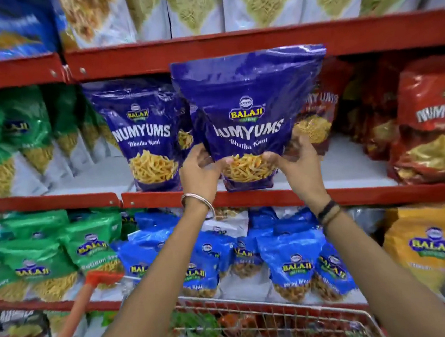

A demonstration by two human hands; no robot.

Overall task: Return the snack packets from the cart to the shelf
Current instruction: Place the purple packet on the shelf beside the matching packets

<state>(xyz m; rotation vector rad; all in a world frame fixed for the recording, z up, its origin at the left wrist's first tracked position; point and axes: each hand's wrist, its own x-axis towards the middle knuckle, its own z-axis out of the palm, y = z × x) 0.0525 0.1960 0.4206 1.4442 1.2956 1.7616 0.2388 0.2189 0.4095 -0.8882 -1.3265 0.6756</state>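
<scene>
A large purple snack packet (pixel 250 105) stands upright at the front of the middle red shelf (pixel 354 196), its base at the shelf's edge. My left hand (pixel 199 167) grips its lower left corner and my right hand (pixel 296 161) grips its lower right corner. A matching purple packet (pixel 145 137) stands on the shelf just to the left. The wire cart (pixel 285 322) sits below my arms, with green and red packets (pixel 204 325) inside it.
Green packets (pixel 23 141) fill the shelf's left side and red ones (pixel 434 120) the right. Blue packets (pixel 292 259) and a yellow packet (pixel 432 246) line the lower shelf. An orange cart handle (pixel 75 318) slants at lower left.
</scene>
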